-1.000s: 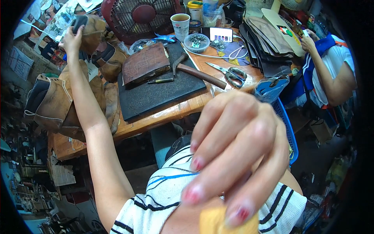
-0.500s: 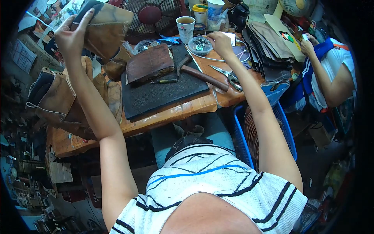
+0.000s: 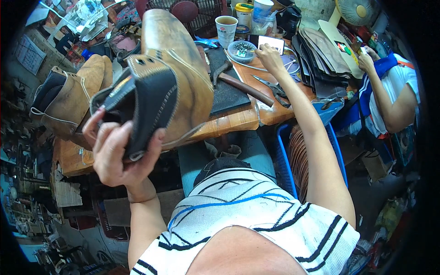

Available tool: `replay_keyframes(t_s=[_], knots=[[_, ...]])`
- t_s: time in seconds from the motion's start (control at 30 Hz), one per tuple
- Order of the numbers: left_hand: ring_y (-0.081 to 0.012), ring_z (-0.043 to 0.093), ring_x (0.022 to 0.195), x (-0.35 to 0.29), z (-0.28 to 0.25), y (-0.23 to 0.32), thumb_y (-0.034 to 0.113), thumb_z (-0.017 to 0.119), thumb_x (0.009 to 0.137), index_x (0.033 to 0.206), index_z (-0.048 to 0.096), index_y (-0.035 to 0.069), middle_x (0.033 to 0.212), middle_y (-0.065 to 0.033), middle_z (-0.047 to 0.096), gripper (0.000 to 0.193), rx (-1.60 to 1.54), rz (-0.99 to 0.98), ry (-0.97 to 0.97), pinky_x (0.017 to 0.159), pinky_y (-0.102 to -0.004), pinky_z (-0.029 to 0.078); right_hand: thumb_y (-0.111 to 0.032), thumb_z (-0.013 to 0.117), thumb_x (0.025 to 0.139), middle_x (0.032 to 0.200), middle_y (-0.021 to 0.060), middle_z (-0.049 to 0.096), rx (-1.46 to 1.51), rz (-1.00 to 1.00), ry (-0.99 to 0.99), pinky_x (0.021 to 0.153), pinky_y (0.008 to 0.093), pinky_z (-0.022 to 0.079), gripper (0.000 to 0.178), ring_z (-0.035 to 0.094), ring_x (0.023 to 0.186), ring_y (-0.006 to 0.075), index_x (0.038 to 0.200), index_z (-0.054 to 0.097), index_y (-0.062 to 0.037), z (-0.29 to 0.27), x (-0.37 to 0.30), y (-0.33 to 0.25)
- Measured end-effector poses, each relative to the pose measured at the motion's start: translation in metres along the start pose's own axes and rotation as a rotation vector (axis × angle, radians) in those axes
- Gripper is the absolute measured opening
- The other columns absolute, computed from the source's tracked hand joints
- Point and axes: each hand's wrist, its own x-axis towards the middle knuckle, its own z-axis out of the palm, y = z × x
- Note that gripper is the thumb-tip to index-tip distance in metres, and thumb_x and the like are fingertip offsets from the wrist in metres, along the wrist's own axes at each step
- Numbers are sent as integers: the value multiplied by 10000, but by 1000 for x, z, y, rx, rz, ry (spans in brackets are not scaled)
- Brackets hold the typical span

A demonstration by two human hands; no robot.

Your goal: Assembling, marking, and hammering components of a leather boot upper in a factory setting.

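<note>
My left hand (image 3: 121,153) grips a tan leather boot (image 3: 190,87) by its black padded collar. The boot is raised in front of me, opening toward me, with its toe pointing away and its laces loose. My right hand (image 3: 269,58) is over the back of the table, between a small plastic bowl of dark metal bits (image 3: 241,51) and a lit phone (image 3: 275,44). Its fingertips are drawn together; whether anything small is between them cannot be made out. A hammer (image 3: 243,87) lies below that hand, with pliers (image 3: 270,87) beside it.
A black board (image 3: 229,101) lies partly hidden behind the boot. More tan boots (image 3: 68,101) stand at left. Leather sheets (image 3: 321,59) are stacked at right, above a blue basket (image 3: 286,160). A full paper cup (image 3: 226,30) stands at the back. Another person (image 3: 389,87) sits at far right.
My left hand has brought the boot down toward me and turned its opening my way. My right hand has shifted slightly right, from above the bowl toward the phone.
</note>
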Motion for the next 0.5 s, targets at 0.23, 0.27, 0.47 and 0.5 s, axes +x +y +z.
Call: replay_keyframes(t_s=[0.23, 0.27, 0.47, 0.5], knots=[[-138, 580, 655, -55, -9, 39, 182, 887, 686, 923, 634, 136, 611, 46, 547, 349, 68, -86, -221, 989, -474, 442, -175, 696, 872, 1008, 111, 679, 161, 91, 66, 771, 375, 562, 327, 658, 968, 263, 1194, 711, -118, -46, 2, -26], [-160, 572, 644, -65, -10, 46, 173, 875, 680, 891, 630, 113, 625, 22, 546, 329, 84, -77, -270, 990, -492, 445, -209, 713, 882, 1093, 115, 682, 504, 210, 30, 786, 357, 560, 367, 659, 1007, 248, 1236, 692, -113, -59, 3, -41], [-78, 519, 576, -107, -6, 66, 227, 882, 741, 852, 675, 92, 594, 77, 547, 270, 50, 50, -422, 980, -400, 384, -197, 763, 884, 1271, 113, 648, 2437, 491, -584, 930, 344, 548, 698, 664, 1078, 189, 1477, 426, -47, -172, -29, -185], [-83, 536, 595, -113, 1, 68, 247, 880, 740, 848, 683, 95, 602, 71, 553, 271, 15, 72, -384, 975, -388, 391, -144, 785, 855, 1264, 104, 648, 2577, 525, -541, 958, 346, 542, 752, 663, 1089, 189, 1485, 389, -31, -178, -35, -205]])
